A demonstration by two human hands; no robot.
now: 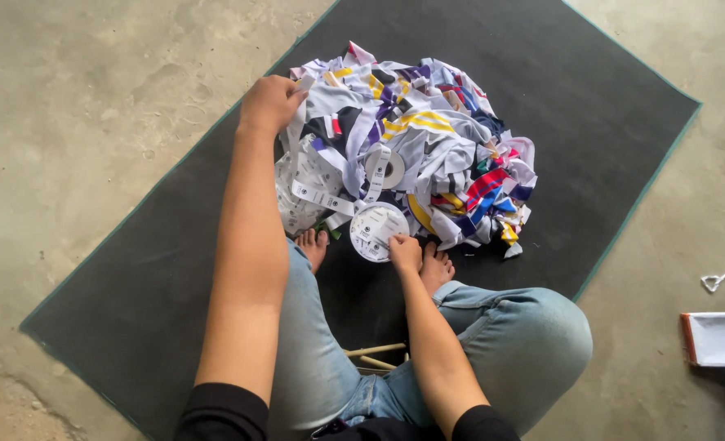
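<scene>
Left hand: the left hand [270, 104] is closed in a fist on a white printed ribbon strip [313, 194] at the near-left edge of the fabric heap [428, 139]; the strip is drawn taut from this grip.
Right hand: the right hand [404, 251] is pinched on the rim of a round white ribbon spool [375, 231], held just in front of the bare feet [313, 245].
Ribbon path: from the fist, the strip is carried down and across toward the pinched spool, and a loop is passed by a second spool [390, 169], which is lying on the heap between the two grips.
Heap: beyond both grips, offcuts in white, purple, yellow, red and blue are piled together; loose folds of printed ribbon are bunched just below the left grip.
Ground: heap, feet and legs are borne by a dark mat [134, 278] with a green edge, laid on a concrete floor [77, 106].
Progress: only a short run of ribbon is seen freed between the hands. Most of the pile is judged untouched, with ribbon tangled among the offcuts, so the sorting appears to be at an early stage. How much ribbon is wound on the held spool cannot be told.
Aside: well to the right of the spool grip, a white scrap [720, 276] and a white box [718, 338] are left on the floor.
</scene>
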